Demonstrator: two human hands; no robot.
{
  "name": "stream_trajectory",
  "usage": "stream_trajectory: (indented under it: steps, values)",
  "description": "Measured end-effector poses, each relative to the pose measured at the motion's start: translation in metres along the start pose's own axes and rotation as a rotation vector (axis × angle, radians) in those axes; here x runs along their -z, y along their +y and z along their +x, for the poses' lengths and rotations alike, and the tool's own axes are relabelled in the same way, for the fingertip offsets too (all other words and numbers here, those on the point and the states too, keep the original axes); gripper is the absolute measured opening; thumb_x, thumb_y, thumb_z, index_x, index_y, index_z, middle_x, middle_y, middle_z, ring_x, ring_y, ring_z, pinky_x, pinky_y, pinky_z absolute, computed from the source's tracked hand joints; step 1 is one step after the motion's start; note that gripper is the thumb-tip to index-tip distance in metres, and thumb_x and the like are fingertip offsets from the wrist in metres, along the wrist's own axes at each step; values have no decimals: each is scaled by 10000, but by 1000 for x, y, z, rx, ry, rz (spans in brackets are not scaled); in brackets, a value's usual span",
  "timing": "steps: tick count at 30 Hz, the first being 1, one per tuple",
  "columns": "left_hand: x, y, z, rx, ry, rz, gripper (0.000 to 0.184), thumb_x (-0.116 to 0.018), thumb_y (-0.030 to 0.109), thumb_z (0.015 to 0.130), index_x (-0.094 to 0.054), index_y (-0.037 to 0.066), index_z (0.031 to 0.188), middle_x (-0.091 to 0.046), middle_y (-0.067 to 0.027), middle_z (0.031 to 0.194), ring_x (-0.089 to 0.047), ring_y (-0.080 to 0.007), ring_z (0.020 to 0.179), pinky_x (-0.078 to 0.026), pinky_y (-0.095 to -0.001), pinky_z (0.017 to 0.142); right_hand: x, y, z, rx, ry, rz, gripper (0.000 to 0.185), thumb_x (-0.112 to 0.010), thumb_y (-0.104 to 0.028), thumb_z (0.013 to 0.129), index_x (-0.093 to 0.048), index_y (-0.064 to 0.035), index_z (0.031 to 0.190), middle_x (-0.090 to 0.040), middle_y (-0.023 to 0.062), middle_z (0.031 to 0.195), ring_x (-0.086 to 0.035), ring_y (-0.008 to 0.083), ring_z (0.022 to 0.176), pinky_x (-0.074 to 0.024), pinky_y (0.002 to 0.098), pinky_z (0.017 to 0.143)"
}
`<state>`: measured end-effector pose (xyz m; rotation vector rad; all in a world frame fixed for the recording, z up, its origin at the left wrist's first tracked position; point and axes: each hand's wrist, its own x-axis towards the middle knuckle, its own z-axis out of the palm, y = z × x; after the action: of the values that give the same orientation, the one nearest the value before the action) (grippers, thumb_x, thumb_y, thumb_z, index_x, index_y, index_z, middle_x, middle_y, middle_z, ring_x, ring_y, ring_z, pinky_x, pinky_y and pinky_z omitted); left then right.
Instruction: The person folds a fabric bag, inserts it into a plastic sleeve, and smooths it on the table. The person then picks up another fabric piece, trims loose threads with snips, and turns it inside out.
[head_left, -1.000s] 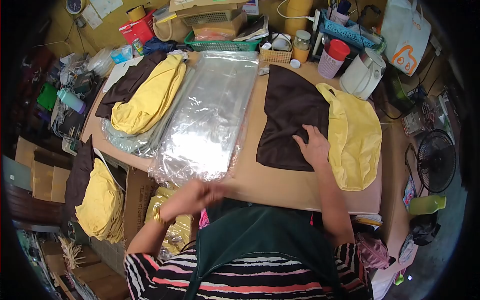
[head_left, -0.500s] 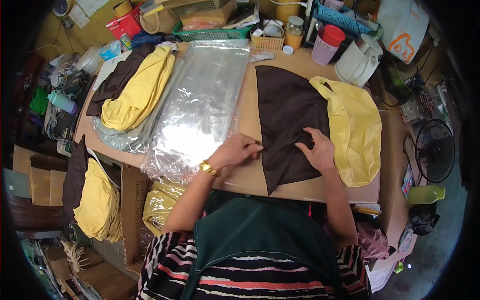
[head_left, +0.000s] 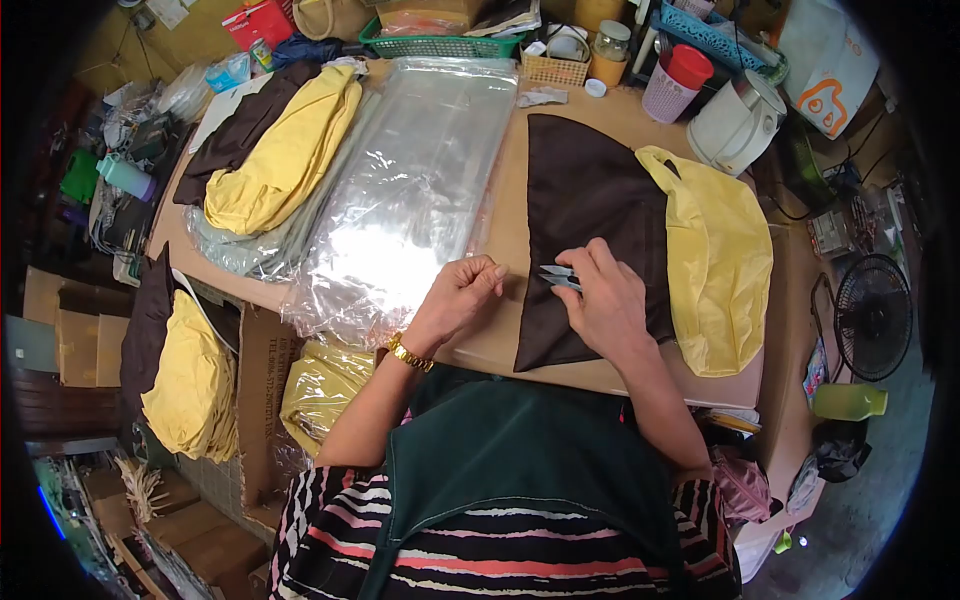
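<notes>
Dark brown cloth lies flat on the tabletop, its right edge against a yellow fabric piece. Over the brown cloth, my right hand holds small metal snips, blades pointing left. My left hand, with a gold watch on the wrist, is closed just left of the cloth's edge; whatever its fingers pinch is too small to make out. Clear plastic bags lie in a stack left of the cloth. Farther left, folded yellow and brown fabric rests on more plastic.
At the back stand a green basket, a small wicker basket, a red cup and a white kettle. More yellow fabric hangs beside a cardboard box at the lower left. A black fan stands right.
The snips now show in my right hand, which was without visible snips before. My left hand has come in from the left and closed near the brown cloth. The cloth's lower left corner has shifted.
</notes>
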<state>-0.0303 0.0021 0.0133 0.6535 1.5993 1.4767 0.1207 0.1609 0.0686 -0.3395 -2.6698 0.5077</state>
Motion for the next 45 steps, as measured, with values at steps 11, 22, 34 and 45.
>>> stream_trajectory:
  steps: [11,22,34,45]
  values:
    - [-2,6,-3,-59,-69,-89,327,-550,289,975,-569,71,733,-408,83,561,-328,-21,532,-260,-214,485,-20,-8,13,76,-60,-96,386,-762,-98,681,-507,-73,969,-526,101,872,-615,276,769,-454,370,630]
    - [69,40,-7,-298,552,-510,581,-584,159,904,-322,93,1419,-320,-101,1428,-348,-236,1312,-301,-458,1094,21,52,-28,-173,-484,96,369,-746,-275,775,-643,-58,1056,-605,140,881,-636,320,859,-509,403,759]
    - [-3,32,71,-376,577,-104,759,-696,301,870,-283,-21,1420,-337,-190,1427,-329,-261,1323,-352,-361,1043,-70,65,114,-148,-3,298,230,-656,-212,869,-591,3,915,-624,154,816,-607,286,771,-472,373,723]
    - [21,58,57,-583,703,-423,327,-535,267,979,-570,85,709,-418,51,539,-342,-24,454,-267,-221,412,5,17,68,0,273,586,105,-611,-29,880,-510,-4,874,-529,43,693,-474,110,615,-411,277,571]
